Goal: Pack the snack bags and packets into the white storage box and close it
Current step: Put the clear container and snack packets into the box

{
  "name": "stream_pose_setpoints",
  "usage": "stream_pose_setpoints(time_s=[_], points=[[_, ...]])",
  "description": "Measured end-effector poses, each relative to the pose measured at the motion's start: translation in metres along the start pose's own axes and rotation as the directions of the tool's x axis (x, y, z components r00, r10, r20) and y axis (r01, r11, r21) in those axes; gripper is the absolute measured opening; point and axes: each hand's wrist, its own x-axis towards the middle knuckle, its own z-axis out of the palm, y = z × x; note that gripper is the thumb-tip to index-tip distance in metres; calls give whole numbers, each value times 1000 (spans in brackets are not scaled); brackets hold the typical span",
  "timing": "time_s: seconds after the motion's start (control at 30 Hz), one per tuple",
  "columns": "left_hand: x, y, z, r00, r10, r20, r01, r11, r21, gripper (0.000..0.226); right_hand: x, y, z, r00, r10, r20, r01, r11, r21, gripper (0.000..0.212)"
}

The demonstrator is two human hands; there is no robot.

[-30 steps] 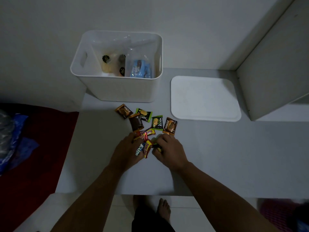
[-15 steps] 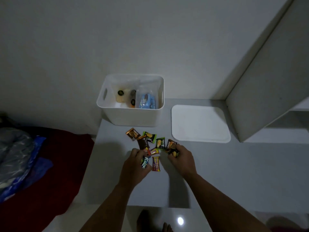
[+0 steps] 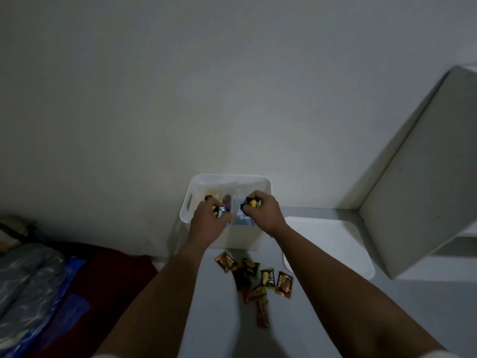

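The white storage box [image 3: 265, 183] stands open at the table's back edge against the wall. My left hand [image 3: 207, 222] is over its front left, gripping small colourful snack packets [image 3: 221, 211]. My right hand [image 3: 263, 213] is over its front right, gripping a dark and yellow packet [image 3: 253, 202]. A clear bag with blue contents [image 3: 242, 219] shows inside the box between my hands. Several loose snack packets [image 3: 254, 276] lie on the table in front of the box. The flat white lid [image 3: 333, 244] lies to the box's right.
A tall white cabinet panel [image 3: 418, 177] rises at the right, next to the lid. A dark red surface with a blue and clear plastic bag [image 3: 33, 288] lies to the left of the grey table [image 3: 222, 332]. The plain wall fills the upper view.
Both hands have lifted from the pile on the table with packets in their grip and moved forward over the open box. The camera has tilted upward.
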Motion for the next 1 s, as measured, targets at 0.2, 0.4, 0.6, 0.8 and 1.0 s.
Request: stream_pose_setpoints(time_s=[0.2, 0.4, 0.6, 0.8, 1.0], points=[[101, -31, -2, 943, -308, 125, 316, 948, -50, 42, 80, 1, 61, 983, 177, 55, -181, 980, 81, 7], [155, -69, 18, 827, -468, 312, 501, 865, -32, 37, 124, 32, 112, 889, 430, 155, -440, 897, 37, 21], [168, -81, 22, 761, -517, 393, 553, 833, 25, 36, 135, 31, 127, 804, 527, 275, -541, 840, -28, 36], [168, -63, 12, 758, -517, 397, 553, 833, 29, 33, 147, 29, 118, 790, 563, 242, -541, 827, -155, 30], [137, -37, 1, 943, -284, 173, 284, 958, 21, 17, 129, 32, 72, 951, 305, -53, -307, 951, -32, 14]])
